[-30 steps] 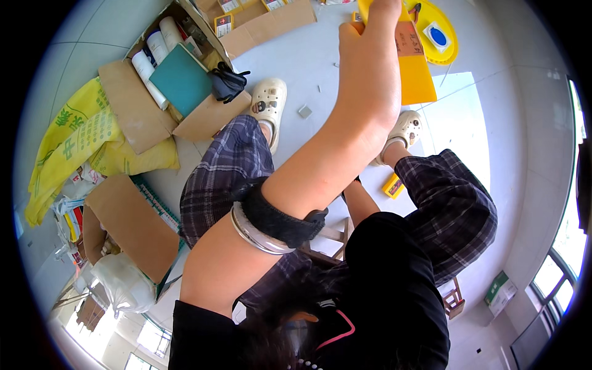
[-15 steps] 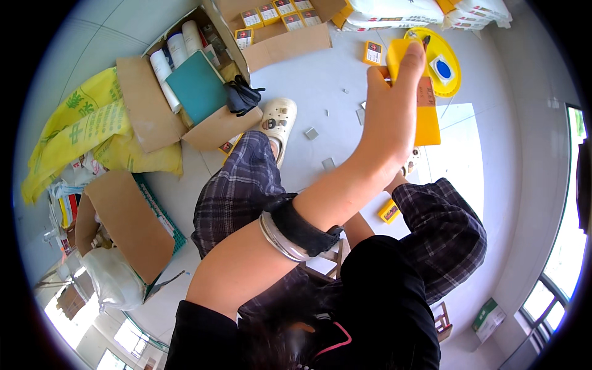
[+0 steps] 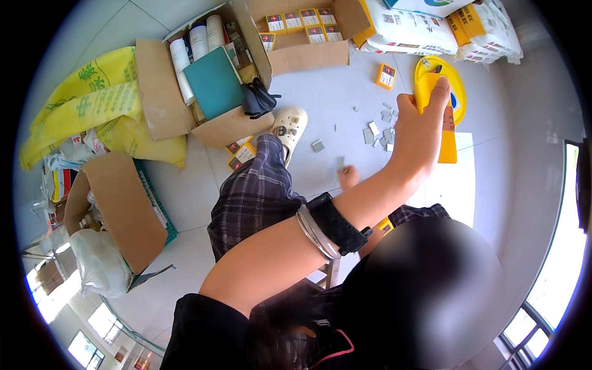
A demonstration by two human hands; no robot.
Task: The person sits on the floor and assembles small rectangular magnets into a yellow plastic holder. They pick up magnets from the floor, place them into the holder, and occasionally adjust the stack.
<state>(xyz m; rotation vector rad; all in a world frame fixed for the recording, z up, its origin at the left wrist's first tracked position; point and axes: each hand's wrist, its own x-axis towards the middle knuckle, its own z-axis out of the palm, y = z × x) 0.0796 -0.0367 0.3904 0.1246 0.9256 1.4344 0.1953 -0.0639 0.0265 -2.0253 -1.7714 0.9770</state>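
My left hand (image 3: pixel 425 126) is stretched far out over the floor, shut on the upper end of a long flat yellow-orange piece (image 3: pixel 448 142). A black wristband and metal bangles (image 3: pixel 327 228) sit on that forearm. Just beyond the hand lies a round yellow disc (image 3: pixel 457 86). Several small grey tiles (image 3: pixel 377 131) are scattered on the grey floor under the hand. My right hand (image 3: pixel 348 177) shows only a little, low between my knees near the floor; its fingers are too hidden to read. My plaid trouser leg (image 3: pixel 256 194) ends in a cream clog (image 3: pixel 290 123).
An open cardboard box (image 3: pixel 206 123) holds white rolls, a teal book and black gloves. A second carton (image 3: pixel 302 31) holds small yellow boxes, with one loose yellow box (image 3: pixel 386 76) on the floor. Yellow sacks (image 3: pixel 92 105) lie at left, white sacks (image 3: pixel 419 28) at the top.
My left arm has swung down and to the right with the yellow piece in it. The boxes and floor now show more fully, and grey tiles have come into sight.
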